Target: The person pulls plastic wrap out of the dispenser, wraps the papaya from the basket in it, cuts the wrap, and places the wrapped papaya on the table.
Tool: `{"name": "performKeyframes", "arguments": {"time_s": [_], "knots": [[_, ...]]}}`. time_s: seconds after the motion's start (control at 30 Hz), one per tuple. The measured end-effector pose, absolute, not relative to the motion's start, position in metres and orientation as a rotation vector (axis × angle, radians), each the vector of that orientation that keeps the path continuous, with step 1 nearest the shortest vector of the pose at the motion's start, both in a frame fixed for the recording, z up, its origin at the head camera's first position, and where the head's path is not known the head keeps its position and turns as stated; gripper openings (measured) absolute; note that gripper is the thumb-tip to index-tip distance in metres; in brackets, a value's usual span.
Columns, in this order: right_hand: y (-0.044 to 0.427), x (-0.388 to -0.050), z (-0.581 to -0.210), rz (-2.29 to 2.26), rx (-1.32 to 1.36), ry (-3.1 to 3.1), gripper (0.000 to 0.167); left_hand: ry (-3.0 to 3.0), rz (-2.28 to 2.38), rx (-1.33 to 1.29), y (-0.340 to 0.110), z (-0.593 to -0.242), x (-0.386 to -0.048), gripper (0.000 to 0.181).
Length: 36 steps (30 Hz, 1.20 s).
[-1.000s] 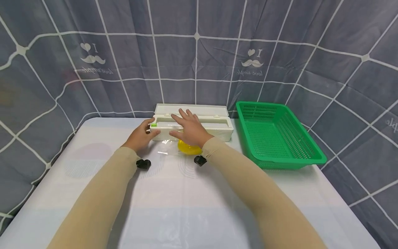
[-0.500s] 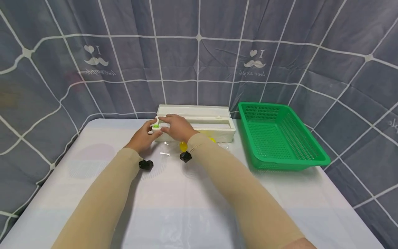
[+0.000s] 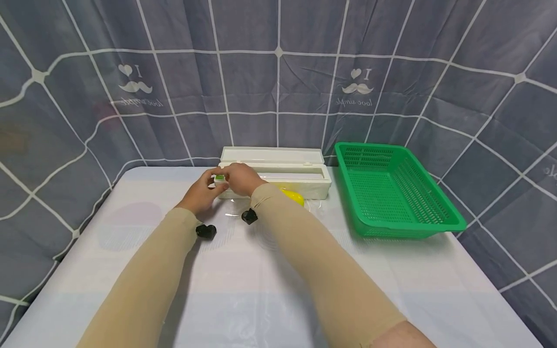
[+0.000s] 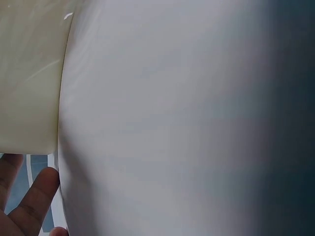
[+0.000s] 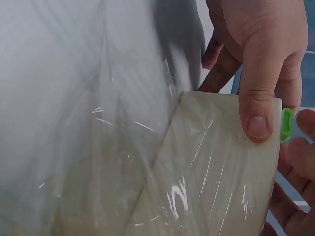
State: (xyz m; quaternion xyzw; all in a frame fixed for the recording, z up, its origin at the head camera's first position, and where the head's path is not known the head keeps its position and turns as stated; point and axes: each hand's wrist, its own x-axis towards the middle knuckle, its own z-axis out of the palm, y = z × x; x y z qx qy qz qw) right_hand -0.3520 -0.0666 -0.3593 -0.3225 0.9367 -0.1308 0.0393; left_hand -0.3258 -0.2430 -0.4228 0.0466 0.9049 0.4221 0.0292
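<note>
A long white cling film dispenser (image 3: 304,186) stands at the table's back with its lid (image 3: 271,155) raised. My left hand (image 3: 201,192) grips its left end, the thumb (image 5: 258,123) on the front wall. My right hand (image 3: 243,179) has bent fingers close to the green slide cutter (image 5: 287,125) at the same end; whether they pinch it is unclear. Clear film (image 5: 123,147) hangs over the dispenser's front onto the table. Beneath the film, a yellow object (image 3: 292,196) lies partly behind my right forearm. In the left wrist view, only fingertips (image 4: 45,184) show beside the dispenser (image 4: 29,88).
On the right stands a green perforated basket (image 3: 404,224), close to the dispenser's right end. A grey checked curtain (image 3: 248,82) surrounds the back and sides of the table (image 3: 243,299). Both forearms carry black wrist cameras.
My right hand has moved left from over the dispenser's middle to the green slide cutter, its spread fingers now bent. My left hand has kept its grip on the end.
</note>
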Motion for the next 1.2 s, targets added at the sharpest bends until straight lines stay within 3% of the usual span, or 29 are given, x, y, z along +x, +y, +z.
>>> {"name": "performKeyframes", "arguments": {"time_s": [1.2], "knots": [[-0.058,-0.355,-0.358,-0.332,-0.937,2.949,0.039,2.815,1.239,0.133,-0.246,-0.426,-0.330,0.080]]}}
